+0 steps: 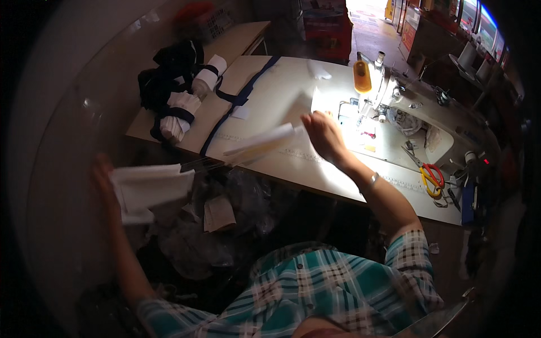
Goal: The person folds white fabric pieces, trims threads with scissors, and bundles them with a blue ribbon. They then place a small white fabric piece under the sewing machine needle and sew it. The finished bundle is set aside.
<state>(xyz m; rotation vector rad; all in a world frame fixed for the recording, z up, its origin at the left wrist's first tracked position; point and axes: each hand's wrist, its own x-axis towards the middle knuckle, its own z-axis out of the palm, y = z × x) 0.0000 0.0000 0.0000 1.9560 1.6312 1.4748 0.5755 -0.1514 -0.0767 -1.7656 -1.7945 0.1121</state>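
Observation:
At the far left, my left hand (102, 179), partly in shadow and blurred, grips the edge of several flat white fabric pieces (152, 188) hanging over the space beside the table. My right hand (326, 134) is closed over the sewing table, left of the lit needle area. White fabric strips (262, 142), blurred by motion, stretch from beside its fingers toward the left; the exact grip is hidden. Thin threads run between these strips and the pieces at my left hand. The sewing machine (414, 107) stands to the right of my right hand, its lamp shining on the bed.
Dark cloth and tied white fabric rolls (179, 115) lie on the table's left end (141, 128), beside a navy strap (222, 119). Scissors with red and yellow handles (431, 179) lie at the right. Clear plastic bags (194, 242) and a folded beige cloth (218, 214) sit below the table's edge.

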